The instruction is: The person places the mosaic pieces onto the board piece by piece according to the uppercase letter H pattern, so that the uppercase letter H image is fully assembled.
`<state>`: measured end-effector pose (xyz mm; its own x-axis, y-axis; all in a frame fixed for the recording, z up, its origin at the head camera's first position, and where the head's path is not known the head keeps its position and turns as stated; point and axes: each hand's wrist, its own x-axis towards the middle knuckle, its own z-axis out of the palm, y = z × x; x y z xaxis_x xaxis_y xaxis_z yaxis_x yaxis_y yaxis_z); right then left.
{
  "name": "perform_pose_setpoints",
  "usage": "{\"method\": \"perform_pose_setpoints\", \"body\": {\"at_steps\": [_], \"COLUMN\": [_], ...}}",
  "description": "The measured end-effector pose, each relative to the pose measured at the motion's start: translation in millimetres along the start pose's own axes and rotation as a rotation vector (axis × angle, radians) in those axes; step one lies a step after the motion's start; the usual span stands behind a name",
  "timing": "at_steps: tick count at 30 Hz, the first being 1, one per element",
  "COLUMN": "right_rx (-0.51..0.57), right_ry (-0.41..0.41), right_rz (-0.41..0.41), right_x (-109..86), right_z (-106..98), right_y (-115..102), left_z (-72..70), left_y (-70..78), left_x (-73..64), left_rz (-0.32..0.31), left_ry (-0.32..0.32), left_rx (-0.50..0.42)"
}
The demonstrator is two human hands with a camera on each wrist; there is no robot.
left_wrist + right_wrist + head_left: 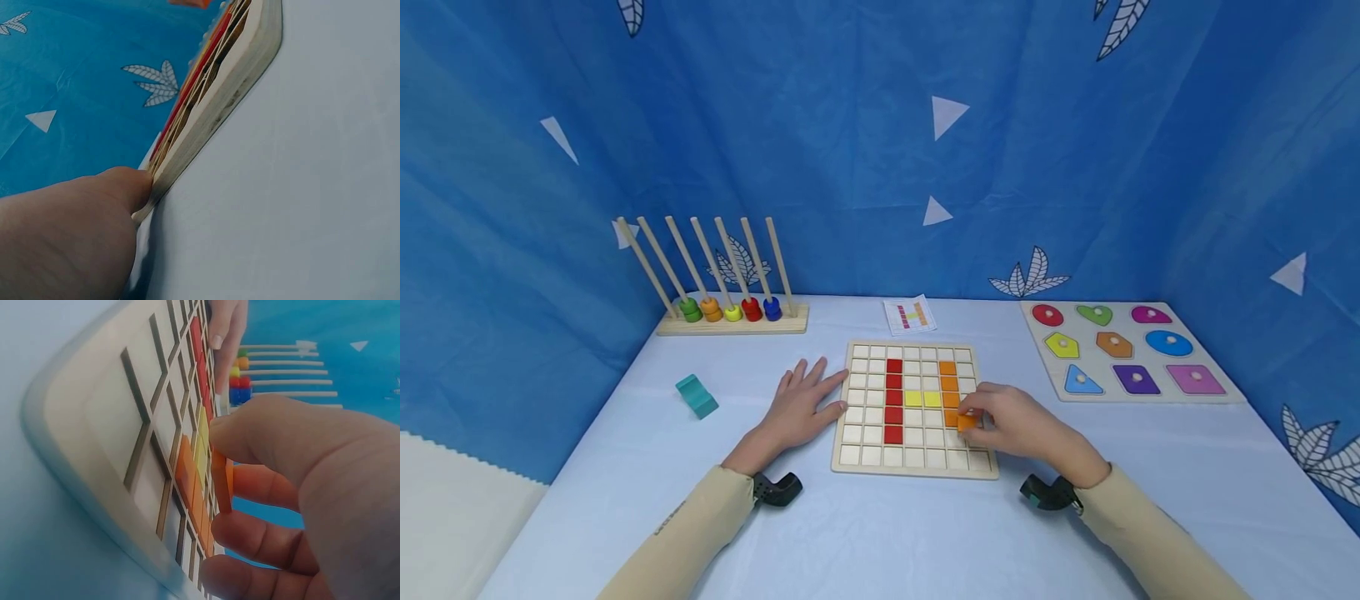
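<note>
A wooden grid board (917, 476) lies on the table between the two hands. Red square tiles (893, 406) form a column on it, two yellow tiles (913, 398) sit to their right, and an orange column (949, 384) stands further right. My right hand (1026, 423) pinches another orange tile (222, 481) between thumb and fingers, held tilted over the grid close by the lower end of the orange column. At the board's left edge my left hand (801, 408) rests with fingers spread, its thumb touching the rim in the left wrist view.
Behind the board lies a small pattern card (910, 316). A wooden peg stand (730, 327) with coloured beads is at back left, with a teal wavy block (697, 396) nearer. A shape puzzle board (1131, 392) lies at right. Blue cloth (850, 150) hangs behind the table.
</note>
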<state>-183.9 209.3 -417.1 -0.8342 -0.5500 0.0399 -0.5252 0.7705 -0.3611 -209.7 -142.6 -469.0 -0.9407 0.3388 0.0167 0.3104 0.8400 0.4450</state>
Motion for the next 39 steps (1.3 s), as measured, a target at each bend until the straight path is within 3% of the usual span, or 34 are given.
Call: {"method": "perform_pose_setpoints", "body": {"at_steps": [24,39], "right_rx": [0.02,0.036], "right_ry": [-0.024,-0.031], "right_rz": [-0.069,-0.058], "right_x": [1.2,1.1], "right_z": [16,18], "right_y": [-1,-1], "left_z": [-1.1,-1.4], "left_y": [1.4,2.2], "left_x": [-0.9,-0.4], "left_rz": [-0.006,-0.003], "left_ry": [-0.008,-0.001], "left_rx": [0.002,0.007]}}
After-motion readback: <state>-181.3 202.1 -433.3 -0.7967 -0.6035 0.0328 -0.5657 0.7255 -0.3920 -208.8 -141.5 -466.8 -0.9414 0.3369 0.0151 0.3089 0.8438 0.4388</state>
